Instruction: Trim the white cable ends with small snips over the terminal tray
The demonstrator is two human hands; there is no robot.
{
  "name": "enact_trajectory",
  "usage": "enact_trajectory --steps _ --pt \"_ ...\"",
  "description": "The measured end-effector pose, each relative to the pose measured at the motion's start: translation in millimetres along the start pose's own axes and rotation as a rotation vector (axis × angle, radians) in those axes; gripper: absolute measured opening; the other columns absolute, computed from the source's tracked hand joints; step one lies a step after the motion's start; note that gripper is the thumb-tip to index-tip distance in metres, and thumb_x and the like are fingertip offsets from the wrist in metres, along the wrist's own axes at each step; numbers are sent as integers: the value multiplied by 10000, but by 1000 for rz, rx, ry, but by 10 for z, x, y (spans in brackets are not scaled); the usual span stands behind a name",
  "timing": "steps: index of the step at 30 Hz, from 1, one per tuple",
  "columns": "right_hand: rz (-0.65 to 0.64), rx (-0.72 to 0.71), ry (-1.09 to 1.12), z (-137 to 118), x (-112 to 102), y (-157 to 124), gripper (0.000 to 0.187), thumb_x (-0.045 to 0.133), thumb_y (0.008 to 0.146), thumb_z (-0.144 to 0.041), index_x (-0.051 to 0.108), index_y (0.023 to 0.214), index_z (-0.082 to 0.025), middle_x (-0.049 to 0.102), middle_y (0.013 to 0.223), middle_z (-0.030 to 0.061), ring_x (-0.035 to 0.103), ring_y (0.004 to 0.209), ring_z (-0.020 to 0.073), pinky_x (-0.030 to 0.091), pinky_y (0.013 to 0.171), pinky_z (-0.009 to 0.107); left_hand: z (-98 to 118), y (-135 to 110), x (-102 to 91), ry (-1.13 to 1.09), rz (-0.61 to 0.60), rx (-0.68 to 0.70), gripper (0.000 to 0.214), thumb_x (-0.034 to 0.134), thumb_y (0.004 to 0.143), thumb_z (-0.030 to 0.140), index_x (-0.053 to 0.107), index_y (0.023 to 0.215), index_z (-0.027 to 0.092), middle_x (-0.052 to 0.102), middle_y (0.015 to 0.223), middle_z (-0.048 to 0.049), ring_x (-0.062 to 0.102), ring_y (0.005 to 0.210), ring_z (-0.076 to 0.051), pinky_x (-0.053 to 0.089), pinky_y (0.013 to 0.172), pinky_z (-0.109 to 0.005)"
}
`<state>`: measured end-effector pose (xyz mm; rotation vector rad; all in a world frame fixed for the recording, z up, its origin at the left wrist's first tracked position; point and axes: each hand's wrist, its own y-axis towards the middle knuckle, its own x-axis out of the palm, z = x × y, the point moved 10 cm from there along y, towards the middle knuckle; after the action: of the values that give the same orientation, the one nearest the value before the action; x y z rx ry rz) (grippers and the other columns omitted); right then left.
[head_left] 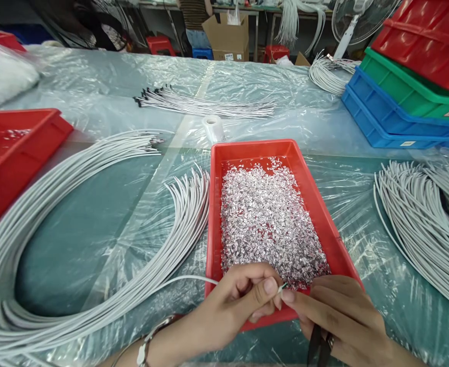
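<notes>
My left hand (247,295) is closed in a pinch on a white cable (194,278) close to its end. Green and white wire tips (282,287) stick out past the fingertips. From the left, this cable runs out of a big curved bundle of white cables (140,290). My right hand (335,311) is closed, its fingertips at the wire tips. A dark tool (315,344) is tucked in its palm; its working end is hidden, so its kind cannot be told. Both hands are over the near edge of a red tray (333,229) holding many small silvery scraps (263,214).
Another red tray (14,168) stands at the left. Behind the tray are a white roll (213,128) and black-tipped cables (209,106). More white cables (423,219) lie at the right, below stacked blue bins (393,114). Plastic film (132,214) covers the table.
</notes>
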<state>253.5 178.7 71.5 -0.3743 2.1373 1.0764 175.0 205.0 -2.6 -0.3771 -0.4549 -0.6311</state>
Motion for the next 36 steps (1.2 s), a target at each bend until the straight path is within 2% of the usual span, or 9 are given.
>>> enact_trajectory --steps 4,9,13,17,23,25,28,32,36 --pt "-114 -37 18 21 92 0 221 416 941 -235 610 965 -133 548 555 -24 483 461 120 392 447 265 -23 -22 -38 0 19 -21 315 478 921 360 550 709 138 369 553 60 273 469 -59 224 445 -207" --pt "41 35 -53 80 -153 32 201 517 861 -65 608 1020 -147 573 585 -33 533 519 114 454 534 254 -67 -23 -58 31 21 -56 316 487 916 372 554 713 139 419 581 43 288 475 -58 232 445 -207" --pt "6 -28 -1 -19 -144 44 227 564 838 -56 602 1056 -104 541 569 -34 472 488 103 436 500 253 -110 -28 -43 56 9 -93 314 503 903 394 552 724 141 409 571 46 295 479 -62 219 441 -210" --pt "0 -53 -35 -82 -162 128 137 523 874 -84 640 944 -88 487 491 -39 425 430 93 390 431 238 -108 -15 -6 74 -2 -104 302 513 897 379 546 719 137 406 566 46 318 495 -66 226 449 -208" --pt "-122 -86 -23 -187 -98 238 200 477 892 -54 670 857 -93 491 456 -34 450 422 84 372 397 213 -85 4 58 38 -27 -94 274 515 902 331 568 730 124 383 547 60 281 469 -55 218 433 -192" --pt "-37 -48 -39 -187 -111 231 232 466 901 -60 673 808 -103 468 438 -36 426 416 85 353 393 222 -92 3 60 32 -30 -97 278 522 896 341 569 728 125 378 543 62 279 467 -55 214 428 -190" --pt "271 109 -97 -73 -274 117 317 430 936 -141 663 721 -157 392 400 -52 354 391 97 314 389 252 -95 1 55 37 -33 -104 288 526 890 358 571 725 126 386 550 57 292 481 -60 221 435 -190" --pt "139 -44 -93 -161 -92 47 281 401 940 -119 658 831 -148 450 421 -52 407 391 94 362 404 252 -79 6 68 60 -61 -112 307 518 892 366 584 726 117 410 581 41 314 513 -66 233 450 -192" --pt "29 -75 -68 -136 -67 24 259 384 948 -119 639 906 -130 481 429 -51 438 387 96 393 418 255 -106 -2 94 60 -117 -146 306 508 897 364 602 747 115 391 570 48 314 505 -67 224 437 -194"
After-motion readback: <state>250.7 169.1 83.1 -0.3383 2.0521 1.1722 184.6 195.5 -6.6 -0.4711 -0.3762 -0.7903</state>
